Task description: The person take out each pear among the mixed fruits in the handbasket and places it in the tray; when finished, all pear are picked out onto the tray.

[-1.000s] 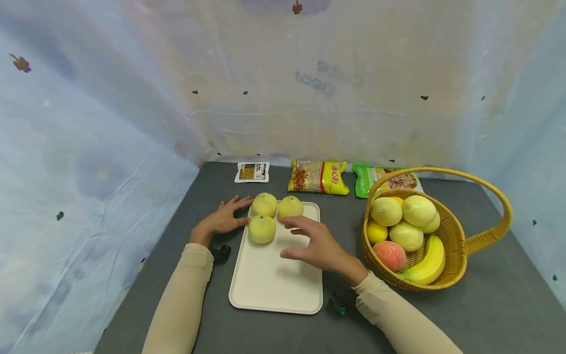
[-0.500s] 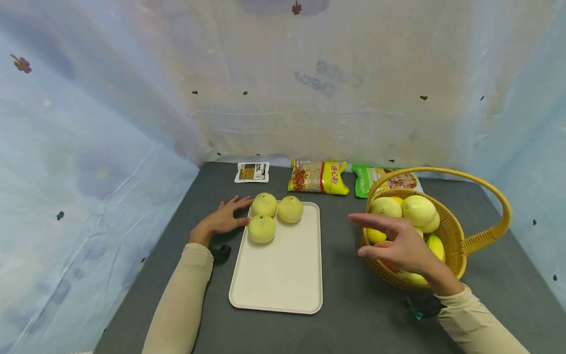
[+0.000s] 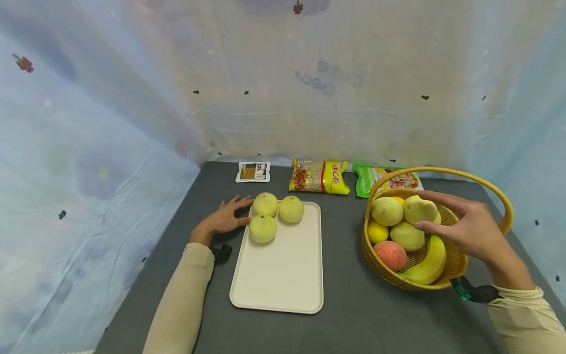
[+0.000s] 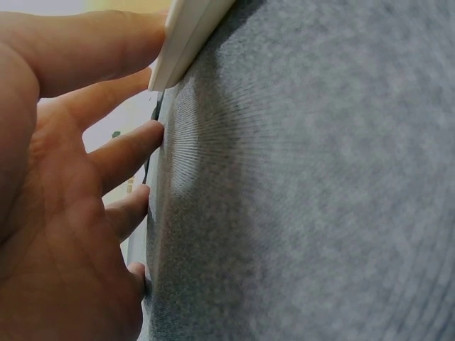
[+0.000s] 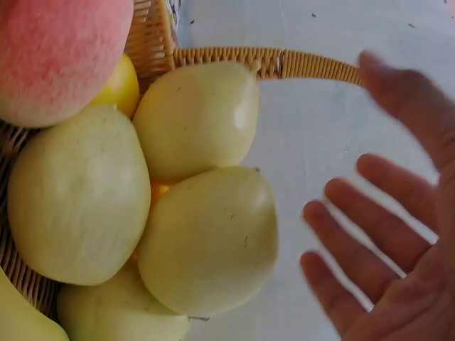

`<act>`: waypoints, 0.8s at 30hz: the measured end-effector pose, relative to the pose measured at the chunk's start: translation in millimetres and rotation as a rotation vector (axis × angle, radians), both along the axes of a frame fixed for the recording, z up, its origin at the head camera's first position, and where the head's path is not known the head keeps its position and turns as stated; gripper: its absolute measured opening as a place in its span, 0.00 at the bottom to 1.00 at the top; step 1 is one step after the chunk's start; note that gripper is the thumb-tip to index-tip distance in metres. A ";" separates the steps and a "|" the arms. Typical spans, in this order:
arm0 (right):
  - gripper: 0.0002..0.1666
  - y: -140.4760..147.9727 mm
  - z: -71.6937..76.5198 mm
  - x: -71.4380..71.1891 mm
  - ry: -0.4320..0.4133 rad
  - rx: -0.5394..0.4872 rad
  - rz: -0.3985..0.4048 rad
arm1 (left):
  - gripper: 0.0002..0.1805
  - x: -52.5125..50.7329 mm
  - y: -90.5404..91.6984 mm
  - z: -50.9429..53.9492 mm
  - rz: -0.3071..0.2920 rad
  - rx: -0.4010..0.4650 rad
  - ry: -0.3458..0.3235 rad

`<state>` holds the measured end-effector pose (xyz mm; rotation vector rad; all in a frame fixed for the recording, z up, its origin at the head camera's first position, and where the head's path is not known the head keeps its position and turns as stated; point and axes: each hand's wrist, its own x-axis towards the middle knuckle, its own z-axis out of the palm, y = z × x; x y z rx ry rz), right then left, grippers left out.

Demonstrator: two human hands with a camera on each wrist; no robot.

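My left hand lies at the far left edge of the cream tray, fingers spread. In the left wrist view its thumb touches the tray's rim. Three round yellow-green fruits sit grouped at the tray's far end. Over the right side of the wicker basket hovers my right hand, thumb and fingers apart. Nearest to it is a pale yellow-green fruit, partly hidden by a finger in the head view. The right wrist view shows a gap between my hand and the fruits.
Also in the basket are a peach, a banana and a yellow fruit. Its tall handle arches above. Along the back lie a small white packet, a yellow bag and a green bag.
My right hand has moved from above the tray, across to the right, over the far right of the basket. My left hand and the tray's fruits stay in place.
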<state>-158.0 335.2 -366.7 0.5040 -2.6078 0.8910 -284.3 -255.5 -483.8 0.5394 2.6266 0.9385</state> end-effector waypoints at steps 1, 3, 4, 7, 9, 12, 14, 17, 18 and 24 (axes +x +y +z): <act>0.42 1.7 -0.2 -0.9 -0.009 0.035 -0.030 | 0.40 0.0 0.3 0.2 0.000 -0.002 0.000; 0.42 4.3 -1.8 -3.5 -0.019 0.105 -0.067 | 0.40 0.2 1.0 0.8 0.001 -0.001 -0.002; 0.42 5.1 -3.0 -5.1 -0.020 0.136 -0.075 | 0.40 0.3 1.3 1.1 0.002 0.000 -0.003; 0.42 6.6 -8.0 -10.5 -0.051 0.179 -0.083 | 0.40 0.3 2.0 1.6 0.005 0.001 0.001; 0.42 7.1 -12.4 -13.5 -0.097 0.179 -0.097 | 0.40 0.3 2.3 1.5 0.003 -0.001 0.004; 0.44 7.3 -18.3 -16.6 -0.168 0.177 -0.120 | 0.40 0.3 2.5 0.7 -0.004 -0.007 0.004; 0.45 6.8 -21.5 -18.3 -0.184 0.190 -0.130 | 0.40 0.5 2.4 0.3 -0.005 -0.009 0.003; 0.45 5.7 -24.7 -20.2 -0.173 0.205 -0.133 | 0.40 0.6 1.8 0.0 -0.001 -0.008 0.004; 0.45 5.3 -25.4 -20.6 -0.163 0.206 -0.129 | 0.40 0.5 1.6 -0.2 0.002 -0.007 0.004; 0.43 5.8 -23.8 -15.2 -0.099 0.184 -0.111 | 0.40 0.8 1.2 0.3 0.004 -0.003 0.007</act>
